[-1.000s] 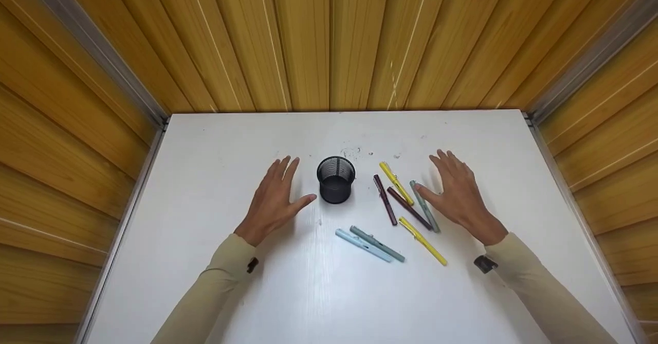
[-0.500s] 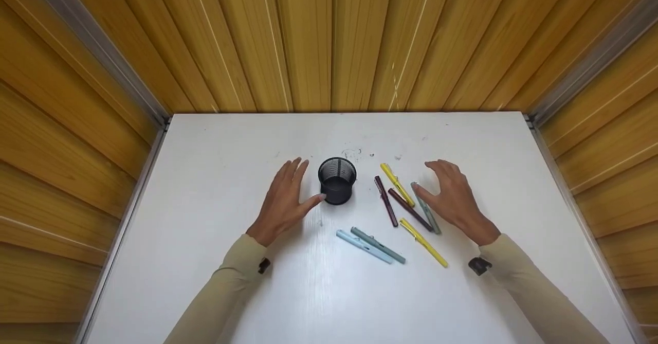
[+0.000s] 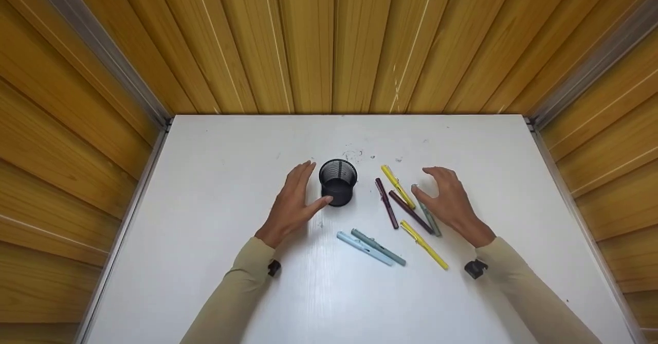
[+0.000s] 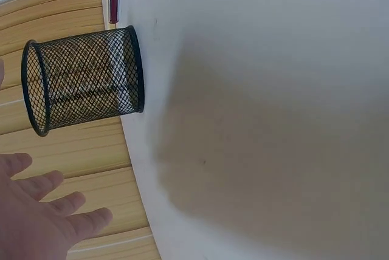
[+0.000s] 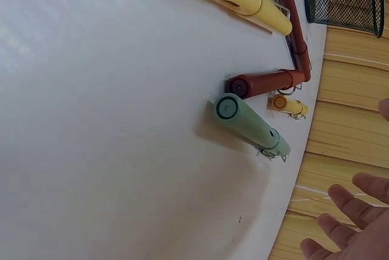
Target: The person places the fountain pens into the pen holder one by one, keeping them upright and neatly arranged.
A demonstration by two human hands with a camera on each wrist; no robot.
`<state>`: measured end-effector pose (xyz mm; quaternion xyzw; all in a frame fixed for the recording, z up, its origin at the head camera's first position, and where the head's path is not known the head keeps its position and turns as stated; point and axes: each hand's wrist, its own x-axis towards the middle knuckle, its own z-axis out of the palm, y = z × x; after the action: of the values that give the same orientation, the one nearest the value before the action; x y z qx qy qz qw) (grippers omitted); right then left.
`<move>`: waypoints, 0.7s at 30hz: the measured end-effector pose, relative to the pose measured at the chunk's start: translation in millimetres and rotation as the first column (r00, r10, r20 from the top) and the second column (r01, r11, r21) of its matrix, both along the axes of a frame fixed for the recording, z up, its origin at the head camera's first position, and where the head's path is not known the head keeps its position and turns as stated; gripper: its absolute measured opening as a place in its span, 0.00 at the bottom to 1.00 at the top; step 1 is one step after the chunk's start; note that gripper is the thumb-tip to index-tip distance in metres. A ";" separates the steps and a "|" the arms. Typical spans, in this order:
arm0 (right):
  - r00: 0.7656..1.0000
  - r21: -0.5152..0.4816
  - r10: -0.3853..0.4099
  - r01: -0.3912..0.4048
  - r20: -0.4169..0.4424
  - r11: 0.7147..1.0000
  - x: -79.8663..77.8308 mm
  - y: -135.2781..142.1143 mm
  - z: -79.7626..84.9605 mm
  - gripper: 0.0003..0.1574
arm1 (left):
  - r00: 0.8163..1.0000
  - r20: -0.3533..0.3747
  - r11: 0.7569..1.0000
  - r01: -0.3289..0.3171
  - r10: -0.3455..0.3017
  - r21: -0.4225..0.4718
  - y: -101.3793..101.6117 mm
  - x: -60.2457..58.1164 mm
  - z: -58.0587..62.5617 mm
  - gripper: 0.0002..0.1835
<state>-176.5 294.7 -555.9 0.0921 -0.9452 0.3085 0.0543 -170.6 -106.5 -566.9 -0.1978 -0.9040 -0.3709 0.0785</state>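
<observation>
A black mesh pen holder [image 3: 337, 183] stands upright on the white table. Beside it on the left is my left hand [image 3: 294, 205], fingers extended, the thumb overlapping the holder's front in the head view. In the left wrist view a gap shows between the fingers and the mesh. My right hand [image 3: 450, 200] hovers by the pens with fingers slightly bent and nothing held. Its thumb overlaps a green pen [image 3: 430, 218]. Close by lie a yellow pen [image 3: 398, 187] and two maroon pens [image 3: 386, 203], one touching the green pen's end in the right wrist view.
Nearer the front lie a second yellow pen [image 3: 424, 245], a light blue pen [image 3: 365, 249] and a grey-green pen [image 3: 379, 247]. Dark specks mark the white table [image 3: 231, 143] behind the holder. Wood-look panels [image 3: 329, 40] wall the back and both sides.
My left hand has moved right, closer to the pen holder. The right hand has drawn slightly down and left, its fingers a little more bent. Pens and holder stay put.
</observation>
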 end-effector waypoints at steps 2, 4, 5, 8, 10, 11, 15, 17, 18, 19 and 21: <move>1.000 -0.010 -0.007 0.007 0.025 1.000 0.3 -0.9 -1.8 0.39 | 1.000 0.026 1.000 0.004 -0.005 0.017 1.8 -0.8 -2.0 0.52; 0.999 -0.023 -0.015 0.016 0.046 1.000 0.5 -0.9 -4.2 0.39 | 0.998 0.056 1.000 0.010 -0.011 0.027 3.7 -1.6 -3.7 0.52; 0.998 -0.032 -0.019 0.021 0.056 0.999 0.5 -0.7 -5.5 0.39 | 0.998 0.066 0.999 0.013 -0.015 0.035 4.6 -1.9 -4.4 0.52; 0.997 -0.051 -0.032 0.036 0.076 0.998 -0.3 1.7 -10.5 0.38 | 0.994 0.105 0.998 0.025 -0.031 0.065 7.9 -3.2 -6.0 0.52; 0.996 -0.061 -0.037 0.042 0.084 0.997 -0.8 3.8 -14.2 0.38 | 0.990 0.132 0.994 0.032 -0.046 0.100 9.6 -3.8 -6.7 0.53; 0.995 -0.068 -0.038 0.045 0.088 0.997 -0.6 4.9 -16.0 0.37 | 0.988 0.144 0.992 0.037 -0.054 0.121 10.3 -4.1 -7.1 0.53; 0.994 -0.091 -0.041 0.050 0.099 0.995 0.8 7.9 -23.6 0.36 | 0.977 0.198 0.981 0.041 -0.079 0.190 12.6 -5.9 -8.9 0.53; 0.994 -0.105 -0.040 0.051 0.103 0.993 2.1 8.7 -27.4 0.35 | 0.973 0.215 0.976 0.041 -0.087 0.213 13.4 -7.1 -9.8 0.54; 0.994 -0.109 -0.039 0.050 0.105 0.993 2.9 8.9 -29.2 0.35 | 0.971 0.222 0.975 0.038 -0.088 0.221 13.8 -7.7 -10.1 0.54; 0.994 -0.116 -0.036 0.048 0.105 0.992 3.5 9.0 -30.9 0.35 | 0.970 0.227 0.973 0.035 -0.089 0.229 14.3 -8.3 -10.3 0.54; 0.994 -0.127 -0.036 0.049 0.100 0.991 4.6 9.3 -34.3 0.35 | 0.969 0.233 0.972 0.028 -0.084 0.235 15.4 -10.1 -11.1 0.54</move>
<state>-171.9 303.9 -590.2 0.0530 -0.9264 0.3722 0.0205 -180.7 -91.1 -578.1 -0.1663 -0.8518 -0.4964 -0.0204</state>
